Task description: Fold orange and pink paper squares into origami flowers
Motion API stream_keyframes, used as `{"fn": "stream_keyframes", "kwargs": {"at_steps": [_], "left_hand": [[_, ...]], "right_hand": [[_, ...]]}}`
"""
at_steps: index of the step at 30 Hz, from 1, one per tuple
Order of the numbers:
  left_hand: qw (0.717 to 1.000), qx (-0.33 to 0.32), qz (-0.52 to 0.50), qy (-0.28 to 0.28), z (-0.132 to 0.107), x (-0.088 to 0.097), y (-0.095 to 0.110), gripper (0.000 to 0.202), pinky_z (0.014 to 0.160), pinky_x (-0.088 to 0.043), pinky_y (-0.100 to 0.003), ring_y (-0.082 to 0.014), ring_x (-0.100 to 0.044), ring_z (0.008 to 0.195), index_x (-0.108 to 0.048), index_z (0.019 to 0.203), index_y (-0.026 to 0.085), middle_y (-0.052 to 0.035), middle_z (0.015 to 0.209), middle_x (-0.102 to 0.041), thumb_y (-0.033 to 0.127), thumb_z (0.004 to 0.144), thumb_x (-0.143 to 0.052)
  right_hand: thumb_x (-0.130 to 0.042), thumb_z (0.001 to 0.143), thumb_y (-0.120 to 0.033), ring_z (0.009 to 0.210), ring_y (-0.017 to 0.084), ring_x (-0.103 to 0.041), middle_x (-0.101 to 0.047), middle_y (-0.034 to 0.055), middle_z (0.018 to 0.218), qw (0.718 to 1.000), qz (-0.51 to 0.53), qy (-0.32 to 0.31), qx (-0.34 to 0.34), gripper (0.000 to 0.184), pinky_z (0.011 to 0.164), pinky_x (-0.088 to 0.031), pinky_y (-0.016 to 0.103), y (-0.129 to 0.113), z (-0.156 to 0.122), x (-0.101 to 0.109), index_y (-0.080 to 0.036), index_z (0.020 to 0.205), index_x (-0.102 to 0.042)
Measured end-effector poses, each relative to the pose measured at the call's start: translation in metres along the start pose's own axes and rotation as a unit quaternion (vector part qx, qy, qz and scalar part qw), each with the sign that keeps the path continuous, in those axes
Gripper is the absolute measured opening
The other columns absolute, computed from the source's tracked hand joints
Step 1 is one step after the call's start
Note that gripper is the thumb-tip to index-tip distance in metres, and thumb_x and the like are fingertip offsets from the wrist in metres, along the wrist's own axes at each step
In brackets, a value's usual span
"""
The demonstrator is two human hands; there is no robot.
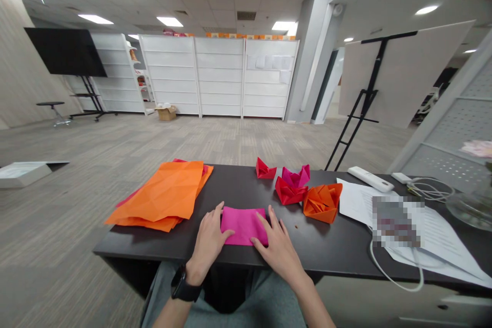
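A folded magenta sheet of paper (245, 226) lies flat at the front of the dark desk (234, 184), its long side running left to right. At its left edge rests my left hand (210, 236), thumb on the paper and fingers stretched along the side. My right hand (277, 243) is spread over the right edge, thumb and fingertips touching the paper. Neither hand grips it. Beyond my right hand stand folded paper boats: a small red one (265, 169), a magenta one (298, 177), a red one (290, 192) and an orange one (322, 203).
A stack of orange paper sheets (165, 192), with red ones beneath, overhangs the desk's left edge. To the right lie printed pages (434, 225), a white power strip (370, 179), a coiled cable (430, 188) and a glass vase (474, 207). A blurred patch covers something on the pages.
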State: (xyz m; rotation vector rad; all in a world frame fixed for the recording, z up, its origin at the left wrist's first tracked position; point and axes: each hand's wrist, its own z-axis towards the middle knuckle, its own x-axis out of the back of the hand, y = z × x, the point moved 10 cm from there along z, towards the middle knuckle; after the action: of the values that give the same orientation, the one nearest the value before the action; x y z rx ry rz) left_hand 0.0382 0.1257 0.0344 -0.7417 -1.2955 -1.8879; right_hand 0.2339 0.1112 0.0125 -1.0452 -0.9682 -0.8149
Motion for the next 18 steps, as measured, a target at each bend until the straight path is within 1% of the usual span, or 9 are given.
{"fn": "stream_keyframes", "kwargs": {"at_steps": [3, 6, 8, 10, 11, 13, 14, 16, 18], "left_hand": [[0.997, -0.012, -0.071, 0.035, -0.002, 0.005, 0.003, 0.069, 0.1, -0.047, -0.042, -0.0262, -0.058, 0.114, -0.042, 0.141, 0.021, -0.0087, 0.121, -0.06, 0.014, 0.077, -0.067], [0.989, -0.002, -0.133, 0.061, -0.003, 0.008, 0.005, 0.066, 0.091, -0.052, -0.037, -0.0215, -0.063, 0.098, -0.042, 0.14, 0.02, -0.0045, 0.106, -0.06, 0.012, 0.077, -0.064], [0.984, -0.004, -0.168, 0.059, -0.003, 0.009, 0.009, 0.05, 0.082, -0.054, -0.033, -0.0186, -0.063, 0.085, -0.051, 0.13, 0.019, -0.0016, 0.093, -0.06, 0.013, 0.081, -0.06], [0.981, -0.042, -0.186, 0.048, -0.006, 0.012, 0.019, 0.028, 0.077, -0.054, -0.031, -0.0177, -0.063, 0.081, -0.06, 0.112, 0.02, -0.0015, 0.088, -0.06, 0.012, 0.085, -0.054], [0.978, -0.074, -0.187, 0.047, -0.009, 0.015, 0.026, 0.024, 0.077, -0.054, -0.03, -0.0177, -0.063, 0.082, -0.063, 0.103, 0.021, -0.0025, 0.088, -0.06, 0.01, 0.087, -0.049], [0.97, -0.15, -0.184, 0.054, -0.019, 0.024, 0.041, 0.029, 0.08, -0.054, -0.03, -0.018, -0.064, 0.089, -0.066, 0.09, 0.021, -0.0053, 0.094, -0.061, 0.005, 0.088, -0.041], [0.964, -0.188, -0.182, 0.055, -0.026, 0.027, 0.047, 0.032, 0.082, -0.054, -0.03, -0.0182, -0.064, 0.093, -0.066, 0.088, 0.02, -0.0065, 0.097, -0.062, 0.003, 0.088, -0.039], [0.951, -0.252, -0.176, 0.039, -0.042, 0.03, 0.057, 0.032, 0.085, -0.055, -0.03, -0.0184, -0.065, 0.099, -0.067, 0.088, 0.02, -0.0082, 0.102, -0.065, 0.003, 0.091, -0.039], [0.94, -0.297, -0.165, 0.0, -0.059, 0.027, 0.063, 0.031, 0.087, -0.056, -0.03, -0.0182, -0.066, 0.102, -0.067, 0.093, 0.021, -0.0086, 0.106, -0.068, 0.005, 0.095, -0.04]], "right_hand": [[-0.052, 0.091, -0.049, 0.151, 0.026, -0.012, -0.016, 0.0128, 0.164, 1.0, 0.014, 0.019, -0.017, 0.082, 0.119, -0.022, 0.05, 0.007, 0.0, -0.003, -0.022, 0.158, -0.014], [-0.054, 0.09, -0.046, 0.15, 0.024, -0.019, -0.021, 0.0135, 0.162, 0.999, 0.036, 0.036, -0.019, 0.091, 0.12, -0.019, 0.05, 0.009, 0.0, -0.006, -0.019, 0.158, 0.001], [-0.057, 0.089, -0.041, 0.147, 0.024, -0.027, -0.024, 0.014, 0.161, 0.997, 0.06, 0.051, -0.02, 0.095, 0.121, -0.018, 0.05, 0.01, 0.001, -0.005, -0.019, 0.158, 0.005], [-0.06, 0.087, -0.039, 0.146, 0.025, -0.031, -0.025, 0.0147, 0.161, 0.991, 0.097, 0.083, -0.028, 0.099, 0.12, -0.02, 0.05, 0.014, 0.0, 0.001, -0.019, 0.157, 0.006], [-0.062, 0.086, -0.038, 0.146, 0.026, -0.031, -0.025, 0.0154, 0.161, 0.986, 0.119, 0.11, -0.035, 0.1, 0.12, -0.023, 0.049, 0.016, -0.001, 0.008, -0.018, 0.157, 0.005], [-0.064, 0.085, -0.037, 0.146, 0.027, -0.028, -0.025, 0.0165, 0.161, 0.972, 0.156, 0.174, -0.032, 0.098, 0.118, -0.028, 0.048, 0.019, -0.007, 0.027, -0.016, 0.157, -0.002], [-0.063, 0.086, -0.034, 0.146, 0.027, -0.029, -0.027, 0.0162, 0.16, 0.966, 0.166, 0.198, -0.013, 0.092, 0.117, -0.031, 0.048, 0.018, -0.011, 0.036, -0.016, 0.157, -0.007], [-0.055, 0.09, -0.024, 0.143, 0.025, -0.036, -0.041, 0.0127, 0.153, 0.964, 0.157, 0.201, 0.07, 0.07, 0.114, -0.036, 0.046, 0.003, -0.02, 0.048, -0.02, 0.153, -0.026], [-0.047, 0.091, -0.012, 0.134, 0.023, -0.048, -0.058, 0.0073, 0.14, 0.965, 0.119, 0.169, 0.163, 0.049, 0.109, -0.041, 0.045, -0.016, -0.032, 0.052, -0.027, 0.138, -0.052]]}}
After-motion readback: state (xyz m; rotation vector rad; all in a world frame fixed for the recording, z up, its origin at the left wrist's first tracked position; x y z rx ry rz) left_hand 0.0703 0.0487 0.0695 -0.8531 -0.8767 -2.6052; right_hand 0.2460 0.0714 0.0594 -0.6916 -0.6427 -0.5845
